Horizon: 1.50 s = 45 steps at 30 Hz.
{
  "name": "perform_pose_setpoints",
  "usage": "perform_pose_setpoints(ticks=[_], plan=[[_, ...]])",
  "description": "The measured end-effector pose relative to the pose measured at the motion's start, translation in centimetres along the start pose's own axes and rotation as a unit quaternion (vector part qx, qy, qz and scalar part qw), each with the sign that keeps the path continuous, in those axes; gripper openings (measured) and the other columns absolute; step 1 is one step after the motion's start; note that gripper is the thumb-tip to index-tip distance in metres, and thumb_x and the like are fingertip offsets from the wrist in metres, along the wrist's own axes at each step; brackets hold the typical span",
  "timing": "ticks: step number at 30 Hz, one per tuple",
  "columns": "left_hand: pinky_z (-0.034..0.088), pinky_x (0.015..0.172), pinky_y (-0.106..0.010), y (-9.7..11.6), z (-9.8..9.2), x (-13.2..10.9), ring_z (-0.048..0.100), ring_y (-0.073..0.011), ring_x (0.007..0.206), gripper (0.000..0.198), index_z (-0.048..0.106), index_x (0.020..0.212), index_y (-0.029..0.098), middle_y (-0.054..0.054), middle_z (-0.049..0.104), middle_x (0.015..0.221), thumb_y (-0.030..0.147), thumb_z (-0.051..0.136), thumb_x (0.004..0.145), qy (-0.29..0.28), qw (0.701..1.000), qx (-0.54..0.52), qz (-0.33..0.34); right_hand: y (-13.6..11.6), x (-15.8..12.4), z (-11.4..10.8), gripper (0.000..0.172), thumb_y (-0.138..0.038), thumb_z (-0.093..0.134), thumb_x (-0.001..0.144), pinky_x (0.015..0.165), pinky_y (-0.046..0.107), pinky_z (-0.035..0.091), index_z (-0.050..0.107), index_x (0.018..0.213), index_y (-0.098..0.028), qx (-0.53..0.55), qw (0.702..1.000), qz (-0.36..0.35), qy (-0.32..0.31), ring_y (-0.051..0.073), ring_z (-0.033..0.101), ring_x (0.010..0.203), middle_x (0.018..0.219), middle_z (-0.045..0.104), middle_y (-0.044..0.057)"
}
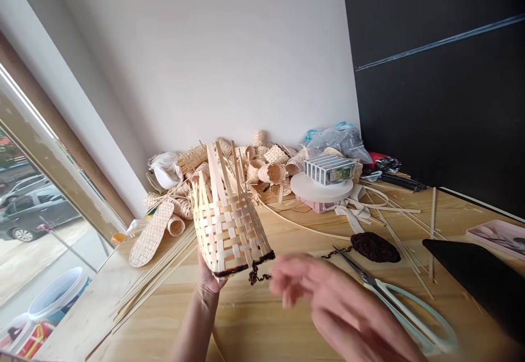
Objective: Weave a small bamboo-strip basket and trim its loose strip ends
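Basket of pale, flat woven wood strips (229,228), held tilted above a light wooden table (254,329), loose strip ends pointing upward, dark brown yarn edging (246,268) along the lower rim. Left hand (209,275) beneath and behind the lower left side, palm against the weave, gripping; fingers mostly hidden by the basket. Right hand (324,291) just beside the lower right corner, blurred, fingers bent and close to a curly dark yarn tail (254,275) hanging from the edging; cannot tell whether pinching the yarn or apart from it.

Beyond the right hand, on the tabletop, an oval ball of dark brown yarn (375,246), with scissors with pale mint handles (369,281) near it, partly covered by the right forearm. Farther right, a flat black panel (471,274) near a shallow pink tray (471,232). To the left, long thin pale strips (125,304) and an oval woven mat (151,235). At the back, against the white wall, a heap of small woven cylinders (271,173).
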<state>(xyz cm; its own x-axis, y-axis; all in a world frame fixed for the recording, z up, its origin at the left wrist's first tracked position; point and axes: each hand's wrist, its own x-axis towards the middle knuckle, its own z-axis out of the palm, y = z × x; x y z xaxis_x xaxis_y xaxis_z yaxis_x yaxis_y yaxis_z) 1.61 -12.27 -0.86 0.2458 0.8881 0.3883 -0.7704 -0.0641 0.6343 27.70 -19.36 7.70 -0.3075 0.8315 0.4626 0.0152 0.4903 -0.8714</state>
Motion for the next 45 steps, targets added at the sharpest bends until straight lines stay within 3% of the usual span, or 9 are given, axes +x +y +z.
perform_pose_setpoints(ticks=[4,8,11,15,21,29,34,38,45], plan=[[0.036,0.102,-0.049,-0.6,1.0,0.4,0.051,-0.0273,0.117,0.039,0.069,0.103,0.026,-0.003,0.069,0.105,0.048,0.04,0.088,0.005,1.0,0.009,-0.005,2.4,3.0,0.4,0.049,-0.053,0.046,0.082,0.087,0.04,0.05,0.05,0.121,-0.025,-0.021,0.995,0.062,0.076,0.025,0.059,0.102,0.131,0.05,0.011],[0.033,0.104,-0.048,-0.8,1.3,0.7,0.045,-0.0266,0.123,0.038,0.064,0.111,0.029,-0.003,0.064,0.116,0.049,0.045,0.085,0.008,1.0,0.021,-0.012,4.8,4.7,1.2,0.063,-0.055,0.042,0.083,0.095,0.04,0.045,0.035,0.135,-0.02,0.011,0.994,0.109,-0.005,0.025,0.053,0.114,0.141,0.038,0.013],[0.033,0.105,-0.044,-0.3,1.3,1.0,0.047,-0.0244,0.122,0.037,0.062,0.114,0.03,-0.002,0.063,0.118,0.048,0.045,0.086,-0.006,1.0,0.024,0.004,5.3,5.1,1.4,0.057,-0.049,0.04,0.086,0.094,0.039,0.046,0.037,0.134,-0.018,0.011,0.995,0.098,-0.03,0.024,0.051,0.117,0.136,0.044,0.013],[0.042,0.099,-0.04,1.5,0.6,0.9,0.059,-0.0224,0.108,0.037,0.064,0.111,0.028,-0.001,0.067,0.11,0.046,0.042,0.088,-0.009,0.999,0.027,0.045,5.7,4.4,-0.1,0.032,-0.032,0.045,0.083,0.091,0.038,0.046,0.057,0.11,-0.019,-0.142,0.988,0.054,0.017,0.024,0.055,0.11,0.119,0.058,0.011],[0.055,0.082,-0.04,4.4,-0.7,0.2,0.065,-0.0241,0.096,0.057,0.048,0.127,0.035,-0.002,0.068,0.109,0.055,0.057,0.075,0.158,0.978,0.062,0.123,6.3,-0.1,-6.3,0.017,-0.02,0.042,0.082,0.064,0.029,0.047,0.058,0.075,-0.022,-0.376,0.915,0.144,0.028,0.019,0.062,0.07,0.077,0.065,0.002],[0.057,0.073,-0.038,2.1,2.6,1.5,0.064,-0.0237,0.093,0.046,0.057,0.116,0.029,-0.003,0.066,0.11,0.055,0.054,0.078,0.203,0.971,0.06,0.108,9.2,-3.9,-8.5,0.024,-0.034,0.038,0.08,0.071,0.035,0.051,0.059,0.083,-0.024,-0.424,0.888,0.169,0.053,0.023,0.064,0.084,0.094,0.067,0.006],[0.054,0.081,-0.034,2.0,2.4,1.1,0.061,-0.0204,0.099,0.041,0.057,0.115,0.029,-0.001,0.065,0.112,0.053,0.046,0.084,0.177,0.979,0.011,0.101,12.8,-5.3,-9.5,0.026,-0.035,0.04,0.074,0.07,0.041,0.052,0.061,0.083,-0.023,-0.487,0.859,0.152,0.053,0.03,0.065,0.085,0.092,0.066,0.012],[0.052,0.084,-0.031,2.2,2.2,0.5,0.06,-0.0194,0.102,0.045,0.058,0.113,0.025,-0.003,0.064,0.113,0.056,0.039,0.086,0.189,0.977,-0.025,0.099,12.9,-5.0,-9.7,0.026,-0.029,0.043,0.074,0.067,0.042,0.052,0.061,0.091,-0.023,-0.532,0.833,0.15,0.019,0.033,0.065,0.084,0.092,0.066,0.015],[0.054,0.081,-0.034,2.7,1.6,0.2,0.062,-0.0209,0.098,0.044,0.059,0.113,0.028,-0.004,0.065,0.113,0.055,0.055,0.079,0.182,0.976,0.001,0.122,13.0,-3.3,-11.6,0.026,-0.018,0.049,0.067,0.051,0.034,0.048,0.062,0.086,-0.03,-0.468,0.842,0.267,-0.018,0.027,0.067,0.063,0.075,0.071,0.011]])
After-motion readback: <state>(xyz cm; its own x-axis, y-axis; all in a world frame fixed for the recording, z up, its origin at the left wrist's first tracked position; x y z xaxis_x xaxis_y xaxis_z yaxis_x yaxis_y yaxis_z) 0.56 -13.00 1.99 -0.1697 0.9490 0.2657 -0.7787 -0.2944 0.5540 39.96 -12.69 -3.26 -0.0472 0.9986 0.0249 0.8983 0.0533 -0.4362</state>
